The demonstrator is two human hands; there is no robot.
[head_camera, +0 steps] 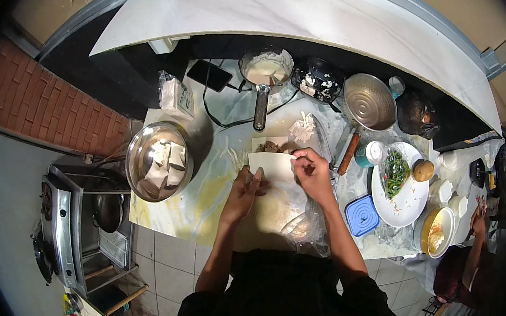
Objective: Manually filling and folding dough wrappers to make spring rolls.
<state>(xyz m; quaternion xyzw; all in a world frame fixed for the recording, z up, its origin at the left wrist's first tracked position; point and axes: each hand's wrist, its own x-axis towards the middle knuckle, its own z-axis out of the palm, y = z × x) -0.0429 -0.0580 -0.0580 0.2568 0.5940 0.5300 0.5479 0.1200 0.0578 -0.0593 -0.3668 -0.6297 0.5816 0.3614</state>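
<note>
My left hand [244,193] and my right hand [312,172] pinch the two sides of a pale, flat wrapper sheet [272,166], its upper edge lifted. Just beyond that edge lies a small heap of brown filling [270,147], partly hidden by the sheet. Behind the filling shows a pale flat piece [264,140], perhaps of the same sheet. Pale cut strips [302,127] are piled beyond my right hand. Beside them lies a knife [322,139], its handle end partly covered by my hand. Under my wrists is a clear plastic bag [299,222].
Left stands a steel bowl [133,163] of folded pale parcels. A saucepan [260,106] with white paste, a dark pan [318,79] and a hammered pan [369,101] line the back. Right are a white plate [402,211] and blue lid [362,216]. Another person's arm [472,246] shows far right.
</note>
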